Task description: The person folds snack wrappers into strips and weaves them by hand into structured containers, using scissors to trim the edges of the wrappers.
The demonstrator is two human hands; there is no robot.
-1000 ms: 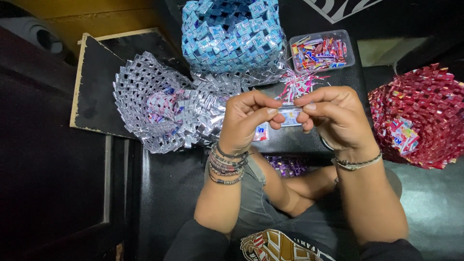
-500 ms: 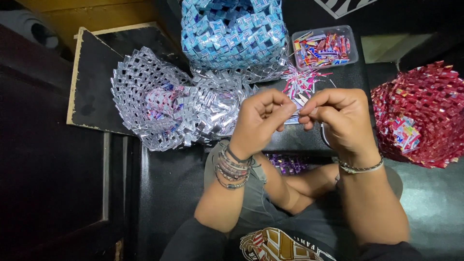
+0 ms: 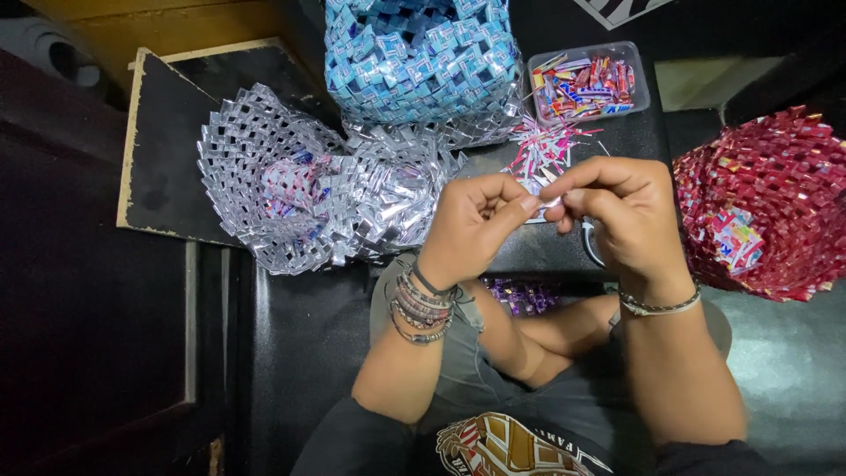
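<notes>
My left hand and my right hand meet at the fingertips and pinch a small folded wrapper strip between them. Just beyond the fingers lies a spiky bundle of folded pink and white wrapper strips. A silver woven basket made of folded wrappers lies on its side to the left of my left hand. Bracelets circle both wrists.
A blue woven wrapper basket stands at the top centre. A clear plastic tub of colourful wrappers sits to its right. A red woven basket is at the right edge. A dark board lies under the silver basket. Purple wrappers lie by my legs.
Both hands stay together on the strip, with the fingers shifting slightly as they work it. The view has tilted a little; the baskets have not moved.
</notes>
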